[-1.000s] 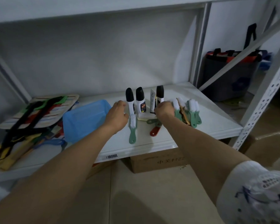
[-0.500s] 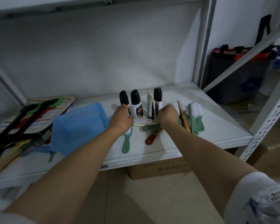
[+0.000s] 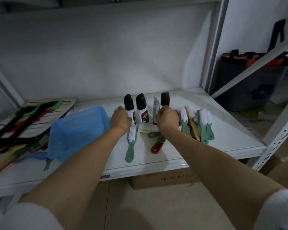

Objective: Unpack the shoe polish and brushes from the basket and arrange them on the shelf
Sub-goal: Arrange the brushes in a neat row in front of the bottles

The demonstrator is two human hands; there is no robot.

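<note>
my left hand (image 3: pixel 120 119) has moved to grip the leftmost polish bottle (image 3: pixel 129 107); right hand (image 3: pixel 168 119) stays curled, on what i cannot tell. arranging is nearly finished.

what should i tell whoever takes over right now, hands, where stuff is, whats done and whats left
Left hand: against the leftmost polish bottle; whether it grips is unclear.
Right hand: curled at the white tube and the rightmost bottle; grip hidden.
Placed: three bottles and the tube upright in a row on the shelf; blue basket to their left.
Left: brushes lie loose, one green brush in front, a cluster at right, more under the right wrist. Line them up.
</note>
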